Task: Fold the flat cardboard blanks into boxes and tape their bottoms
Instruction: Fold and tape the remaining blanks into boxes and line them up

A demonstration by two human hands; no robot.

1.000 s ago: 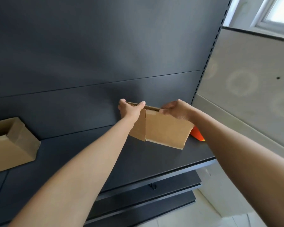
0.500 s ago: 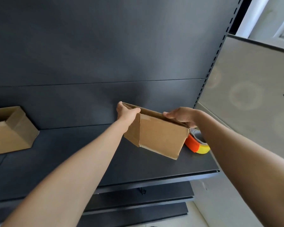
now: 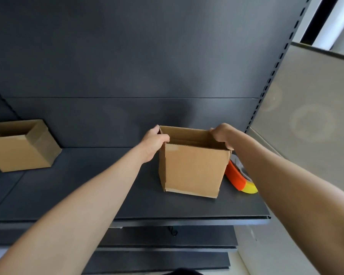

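Note:
A folded brown cardboard box (image 3: 194,169) stands upright on the dark shelf (image 3: 107,195), its top open toward me. My left hand (image 3: 154,142) grips the box's left top edge. My right hand (image 3: 221,135) grips the right top edge. An orange and yellow tape roll (image 3: 239,180) lies just right of the box, partly hidden by my right forearm. A second folded cardboard box (image 3: 21,144) rests on the same shelf at the far left, open side up.
The dark back panel (image 3: 127,66) of the shelving rises behind the box. A slotted upright (image 3: 270,76) and a grey partition (image 3: 310,108) bound the right side. Lower shelves (image 3: 167,247) stick out below the front edge.
Both hands lowered the box from the air onto the shelf and turned it upright. The view dropped, and the tape roll came into sight.

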